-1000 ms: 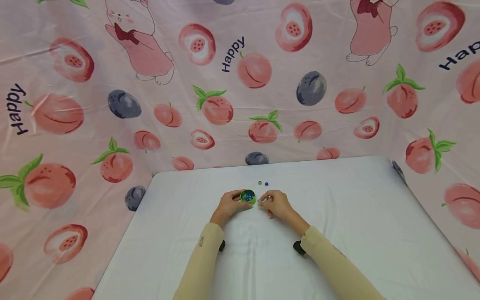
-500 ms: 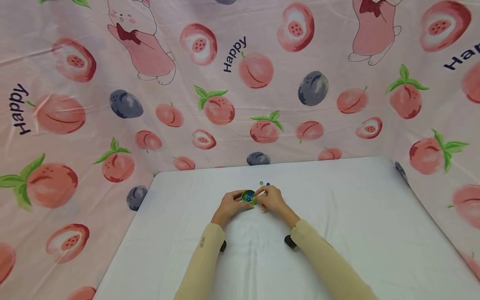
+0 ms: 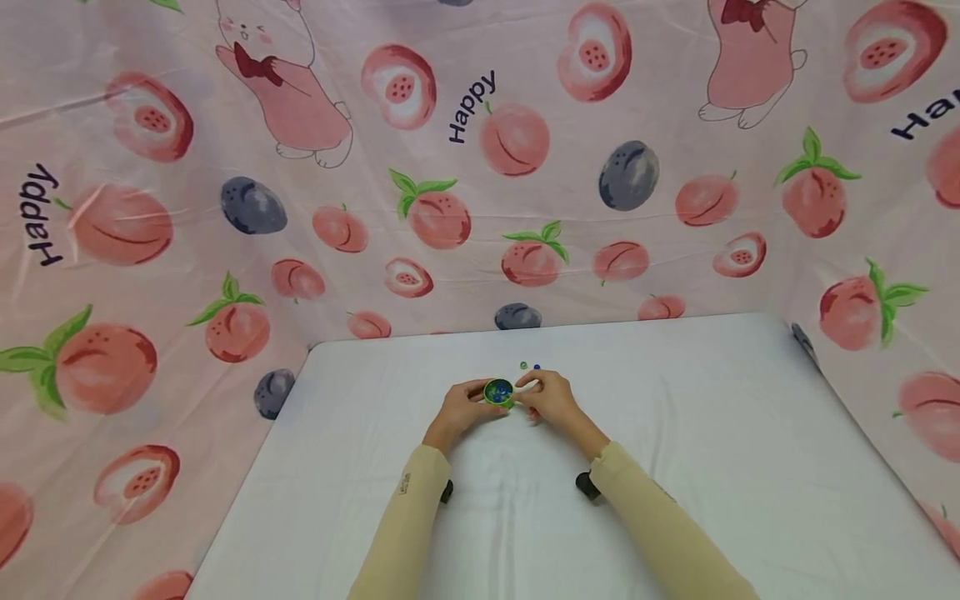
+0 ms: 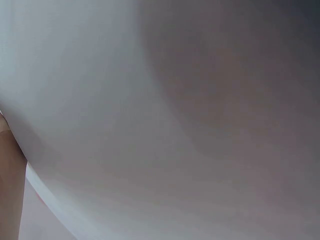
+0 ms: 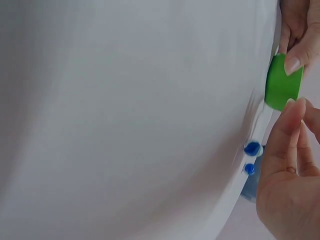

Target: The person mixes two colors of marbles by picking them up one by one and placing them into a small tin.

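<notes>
A small green cup (image 3: 501, 406) with several blue and green marbles (image 3: 498, 391) inside stands near the middle of the white table. My left hand (image 3: 461, 408) grips it from the left, with the thumb along the near side. In the right wrist view, the left thumb presses on the cup's green wall (image 5: 281, 87). My right hand (image 3: 551, 398) is at the cup's right side. Its thumb and index fingertips are right by the rim, slightly parted, with no marble showing between them. The left wrist view catches mostly blurred white cloth and a bit of forearm.
Behind the right hand, a green-tinted marble (image 3: 523, 365) and a blue marble (image 3: 537, 367) lie on the white tablecloth (image 3: 405, 375). A pink curtain (image 3: 570, 192) printed with peaches rises at the back and both sides.
My right hand, pinching a small marble a second ago, moved left to the cup's rim, then drew back slightly with its fingertips parted. The left hand keeps its grip on the cup.
</notes>
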A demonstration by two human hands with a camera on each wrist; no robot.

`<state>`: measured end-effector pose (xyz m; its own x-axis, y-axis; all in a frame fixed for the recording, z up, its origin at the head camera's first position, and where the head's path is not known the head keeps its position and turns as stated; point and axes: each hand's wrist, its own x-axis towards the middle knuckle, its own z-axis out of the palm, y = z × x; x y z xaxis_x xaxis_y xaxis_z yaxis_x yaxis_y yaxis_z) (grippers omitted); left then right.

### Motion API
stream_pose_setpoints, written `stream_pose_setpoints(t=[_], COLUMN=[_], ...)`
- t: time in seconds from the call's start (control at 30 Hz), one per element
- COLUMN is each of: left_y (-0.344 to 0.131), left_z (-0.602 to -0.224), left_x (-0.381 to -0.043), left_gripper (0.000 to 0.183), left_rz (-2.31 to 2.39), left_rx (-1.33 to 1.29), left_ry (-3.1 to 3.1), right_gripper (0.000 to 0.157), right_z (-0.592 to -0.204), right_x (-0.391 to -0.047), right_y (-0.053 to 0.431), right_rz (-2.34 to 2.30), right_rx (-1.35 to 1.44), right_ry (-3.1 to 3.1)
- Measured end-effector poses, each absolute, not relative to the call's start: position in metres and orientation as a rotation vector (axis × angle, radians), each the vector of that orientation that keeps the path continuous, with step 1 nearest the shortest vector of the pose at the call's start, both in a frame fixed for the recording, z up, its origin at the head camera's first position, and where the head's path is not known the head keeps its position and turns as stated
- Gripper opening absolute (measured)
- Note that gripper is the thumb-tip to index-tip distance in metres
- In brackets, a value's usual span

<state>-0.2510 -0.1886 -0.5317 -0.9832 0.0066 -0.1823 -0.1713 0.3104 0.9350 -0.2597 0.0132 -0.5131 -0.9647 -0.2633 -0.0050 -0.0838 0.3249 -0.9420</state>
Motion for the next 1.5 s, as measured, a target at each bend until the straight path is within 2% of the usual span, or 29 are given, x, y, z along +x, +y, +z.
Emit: stream_pose_setpoints(t=[0.43, 0.8, 1.5], left_y=[-0.190, -0.187, -0.187], left_z=[-0.527, -0.529, -0.528], left_x=[-0.252, -0.252, -0.251], left_gripper=[0.063, 0.063, 0.062], left_rz=[1.716, 1.714, 1.713], left_rx=[-0.193, -0.193, -0.197], left_ry=[2.430, 2.424, 2.430], right_gripper=[0.022, 0.019, 0.015], right_z=[-0.513, -0.524, -0.522], right_x=[-0.262, -0.261, -0.263], right_y=[0.045, 0.045, 0.041], right_rz=[-1.673, -1.666, -1.627], right_rx=[-0.227, -0.148, -0.183], right_ry=[2.445, 2.429, 2.488])
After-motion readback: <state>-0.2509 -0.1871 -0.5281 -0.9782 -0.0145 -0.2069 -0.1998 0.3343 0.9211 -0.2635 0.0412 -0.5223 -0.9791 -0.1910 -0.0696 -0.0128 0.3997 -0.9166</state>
